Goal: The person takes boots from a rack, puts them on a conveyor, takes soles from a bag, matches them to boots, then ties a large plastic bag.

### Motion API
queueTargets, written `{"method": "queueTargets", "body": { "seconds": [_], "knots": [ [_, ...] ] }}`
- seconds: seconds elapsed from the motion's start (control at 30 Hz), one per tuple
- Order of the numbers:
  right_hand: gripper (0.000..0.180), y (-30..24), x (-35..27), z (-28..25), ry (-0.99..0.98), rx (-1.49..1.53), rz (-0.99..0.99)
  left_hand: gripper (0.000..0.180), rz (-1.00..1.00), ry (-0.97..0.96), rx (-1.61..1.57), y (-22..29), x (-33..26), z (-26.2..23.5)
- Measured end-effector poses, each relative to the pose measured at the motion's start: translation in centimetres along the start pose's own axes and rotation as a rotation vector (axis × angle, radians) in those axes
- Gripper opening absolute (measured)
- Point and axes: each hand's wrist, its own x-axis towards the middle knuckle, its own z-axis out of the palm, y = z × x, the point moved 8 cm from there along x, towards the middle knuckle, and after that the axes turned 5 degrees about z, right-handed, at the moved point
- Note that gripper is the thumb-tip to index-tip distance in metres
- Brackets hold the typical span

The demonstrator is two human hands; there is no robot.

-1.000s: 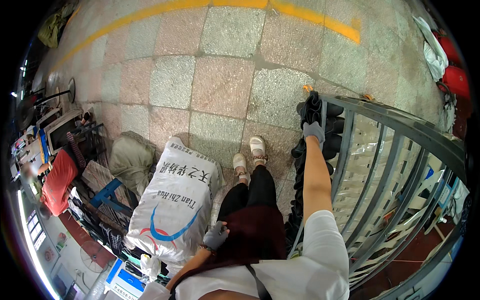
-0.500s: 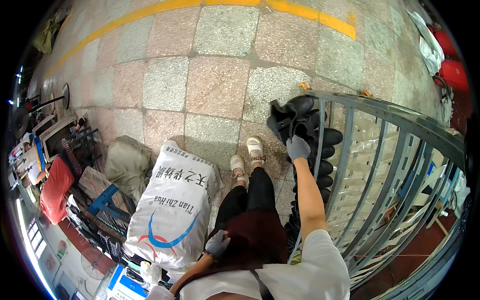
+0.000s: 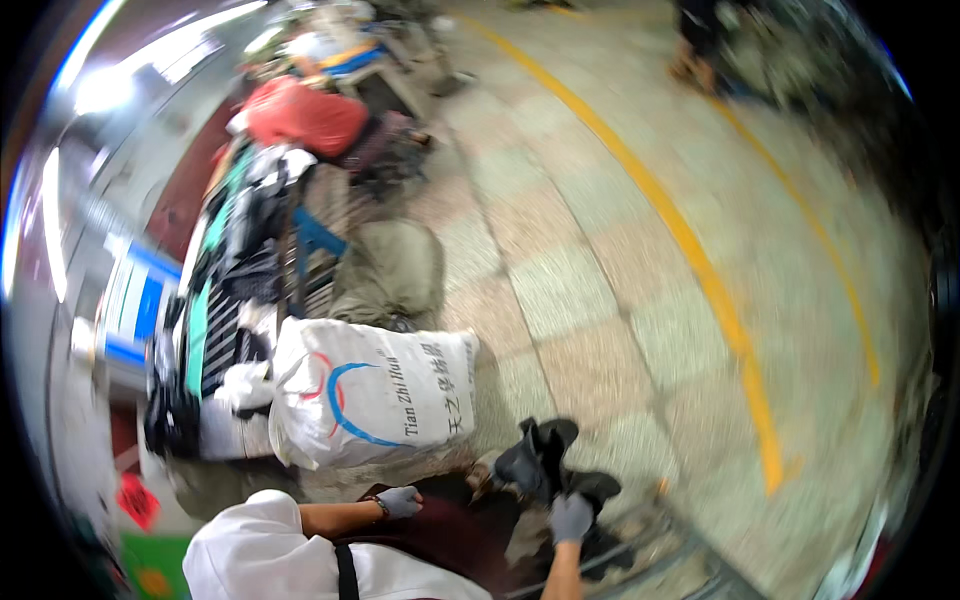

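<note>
My right hand (image 3: 571, 517), in a grey glove, is closed around the upper part of some black boots (image 3: 538, 462) at the lower middle, beside the end of a metal rack. The boots' open tops gape toward the far left; motion blur hides how many I grip. My left hand (image 3: 403, 502), also gloved in grey, rests with curled fingers by my dark red apron (image 3: 460, 535), and nothing shows in it. Left of the boots lies a stuffed white woven sack (image 3: 385, 390) with a blue and red mark.
Grey bars of the metal rack (image 3: 690, 555) cross the lower right. Behind the white sack slumps an olive bag (image 3: 395, 270). A cluttered bench with dark shoes (image 3: 255, 240) and a red bundle (image 3: 305, 115) lines the left. Yellow lines (image 3: 650, 185) cross the tiled floor. Someone's legs (image 3: 692, 45) show far off.
My view has swung left, so the sack and bench show nearer the middle and the rack has slid to the lower edge. My right hand still grips the boots.
</note>
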Motion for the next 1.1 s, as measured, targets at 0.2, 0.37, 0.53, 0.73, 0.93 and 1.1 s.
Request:
{"method": "queueTargets", "body": {
  "seconds": [0.2,0.37,0.53,0.73,0.93,1.1],
  "knots": [
    [0.037,-19.5,-12.0,-6.6,-0.297,0.345,-0.593,0.028,0.329,0.360,-0.217,-8.6,2.7,3.3],
    [0.017,-25.5,-17.8,-6.2,-0.512,0.534,-0.865,0.028,0.488,0.177,-1.076,1.5,-6.4,-2.2],
    [0.009,-36.2,-32.3,-6.9,-0.685,0.616,-1.006,0.028,0.849,0.003,-1.454,3.5,-18.5,-7.3],
    [0.043,-45.5,-49.5,0.1,-1.246,0.726,-0.811,0.028,1.002,0.058,-1.769,-8.7,-29.4,-8.3],
    [0.031,-54.3,-63.3,10.7,-1.605,0.589,-0.823,0.028,1.014,0.320,-2.023,-25.0,-35.0,-7.4],
    [0.012,-59.9,-70.1,22.1,-1.741,0.462,-0.788,0.029,1.026,0.601,-2.196,-37.9,-37.7,-8.6]
  ]
}}
